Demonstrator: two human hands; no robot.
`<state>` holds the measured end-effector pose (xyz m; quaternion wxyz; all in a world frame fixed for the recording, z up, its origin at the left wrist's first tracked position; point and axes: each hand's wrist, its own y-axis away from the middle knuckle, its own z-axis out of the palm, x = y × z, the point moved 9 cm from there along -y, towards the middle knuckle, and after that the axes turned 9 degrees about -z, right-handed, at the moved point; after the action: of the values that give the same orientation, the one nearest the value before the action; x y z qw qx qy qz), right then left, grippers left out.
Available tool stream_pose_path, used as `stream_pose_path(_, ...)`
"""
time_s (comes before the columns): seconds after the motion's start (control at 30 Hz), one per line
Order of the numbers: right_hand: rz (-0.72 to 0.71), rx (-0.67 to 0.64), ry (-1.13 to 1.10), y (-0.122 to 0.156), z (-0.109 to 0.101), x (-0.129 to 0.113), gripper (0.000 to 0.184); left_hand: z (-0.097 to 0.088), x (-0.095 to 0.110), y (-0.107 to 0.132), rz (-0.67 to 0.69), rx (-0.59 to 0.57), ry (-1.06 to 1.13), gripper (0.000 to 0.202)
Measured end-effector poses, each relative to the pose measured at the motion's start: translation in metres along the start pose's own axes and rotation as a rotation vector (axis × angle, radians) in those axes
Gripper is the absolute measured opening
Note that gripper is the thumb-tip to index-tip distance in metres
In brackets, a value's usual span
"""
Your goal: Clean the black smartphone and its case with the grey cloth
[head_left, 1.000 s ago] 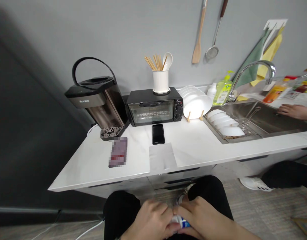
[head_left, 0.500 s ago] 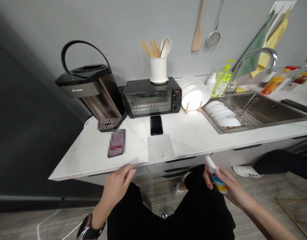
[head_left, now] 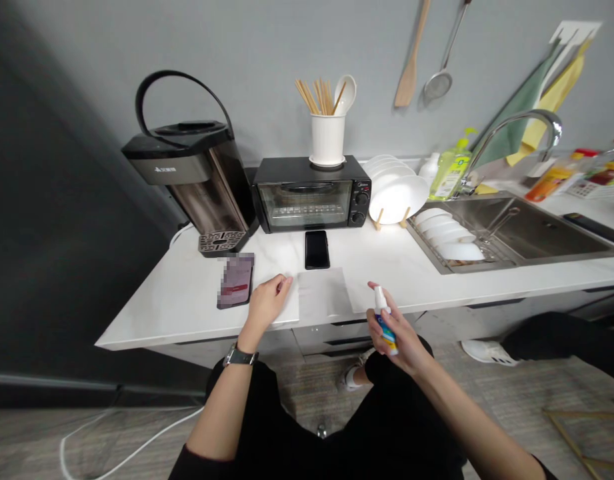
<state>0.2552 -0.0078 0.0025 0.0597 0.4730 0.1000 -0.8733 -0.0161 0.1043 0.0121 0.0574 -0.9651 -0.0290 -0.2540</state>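
My right hand (head_left: 394, 333) is closed round a small white spray bottle (head_left: 384, 320) with a blue and yellow label, held upright just in front of the counter edge, nozzle up. My left hand (head_left: 267, 301) rests on the white counter (head_left: 417, 273), fingers loosely stretched toward the left edge of a pale grey cloth (head_left: 323, 297) that lies flat near the counter's front. A black phone (head_left: 317, 249) lies just behind the cloth. A dark card-like object (head_left: 235, 289), blurred out, lies left of my left hand.
A black toaster oven (head_left: 311, 197) with a white utensil holder (head_left: 327, 137) on top stands at the back, a water boiler (head_left: 191, 180) to its left. White plates (head_left: 397, 195) stand in a rack; the sink (head_left: 531, 233) holds bowls. Another person's leg and shoe (head_left: 489, 351) are at right.
My hands came apart and rose from my lap. The left hand reached onto the counter beside the cloth; the right hand brought the spray bottle up to the counter edge. Another person's hand left the sink.
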Motion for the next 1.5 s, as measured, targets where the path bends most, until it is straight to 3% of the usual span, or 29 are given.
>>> stream_pose_path(0.1, -0.068, -0.043, 0.168, -0.012, -0.002, -0.002, 0.062, -0.001, -0.001, 0.003, 0.000, -0.008, 0.030, 0.040)
stream_pose_path(0.23, -0.303, -0.242, 1.037, -0.042, 0.005, -0.018, 0.055, 0.001, -0.003, -0.001, 0.001, -0.015, 0.069, 0.040)
stream_pose_path(0.3, -0.372, -0.361, 1.324, -0.060, 0.011, -0.017, 0.054, 0.002, -0.004, -0.002, -0.003, -0.012, 0.091, 0.040)
stream_pose_path(0.57, -0.422, -0.610, 1.769, -0.111, 0.021, 0.001, 0.062, 0.001, -0.004, -0.002, 0.000, -0.007, 0.151, 0.041)
stream_pose_path(0.73, -0.461, -0.705, 1.923, -0.114, 0.021, 0.008, 0.053, 0.001, -0.006, -0.003, -0.006, -0.003, 0.177, 0.042)
stream_pose_path(0.93, -0.491, -0.654, 2.004, -0.114, 0.011, 0.003, 0.064, 0.001, -0.007, -0.005, -0.017, -0.001, 0.202, 0.043)
stream_pose_path(1.5, -0.563, -0.707, 1.902, -0.111, 0.008, 0.005, 0.048, 0.002, -0.008, -0.008, -0.009, 0.000, 0.221, 0.043)
